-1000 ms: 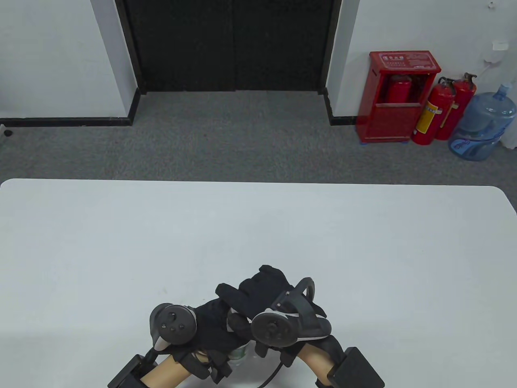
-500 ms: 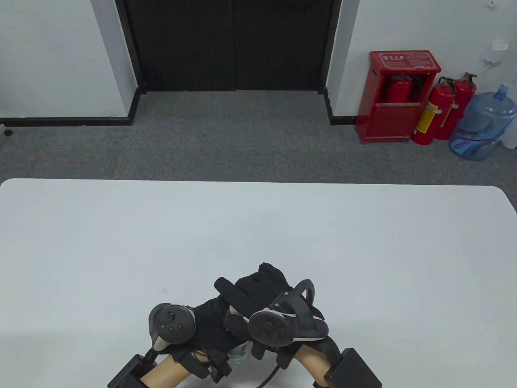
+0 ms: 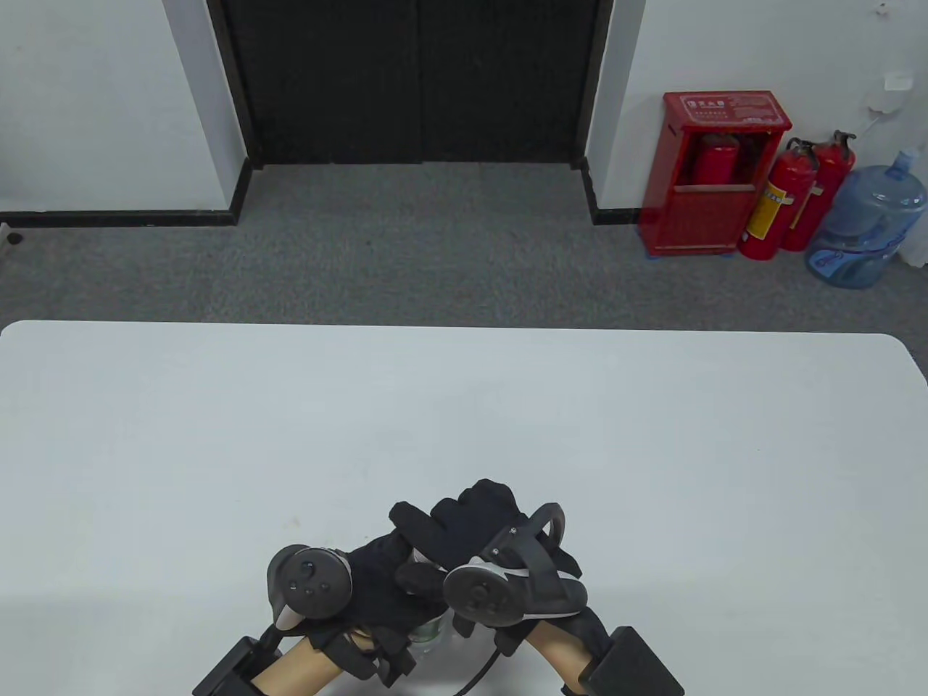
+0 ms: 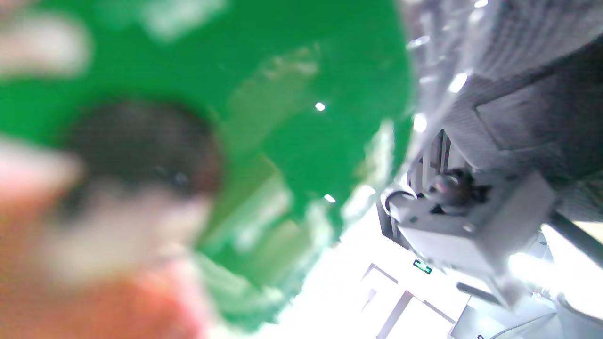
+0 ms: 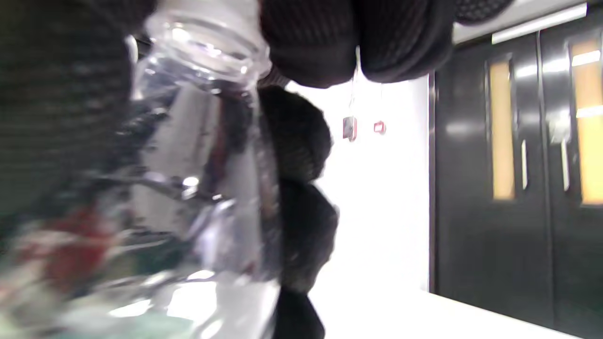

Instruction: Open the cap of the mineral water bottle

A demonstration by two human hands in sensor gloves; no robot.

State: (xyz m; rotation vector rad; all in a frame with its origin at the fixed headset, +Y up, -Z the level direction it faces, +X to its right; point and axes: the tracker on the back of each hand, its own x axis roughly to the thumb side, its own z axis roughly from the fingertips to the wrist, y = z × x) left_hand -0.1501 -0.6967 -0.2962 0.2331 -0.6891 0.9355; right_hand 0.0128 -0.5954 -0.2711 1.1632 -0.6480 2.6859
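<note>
Since a second ago the black-gloved left hand (image 3: 377, 587) has barely shifted, wrapped around the clear plastic mineral water bottle with a green label (image 3: 426, 629) at the near edge of the white table (image 3: 464, 420). The black-gloved right hand (image 3: 471, 536) has rolled a little, its tracker dipping leftward (a twisting turn, I judge), fingers closed over the hidden cap. Loosening seems underway. The bottle stands roughly upright, long axis vertical, neck (image 5: 207, 42) pointing up into the right palm.

Your right hand (image 3: 471, 540) rolled slightly about the bottle (image 3: 428, 629) top, its tracker (image 3: 482, 596) shifted left and down, fingers (image 3: 424, 525) re-set.
</note>
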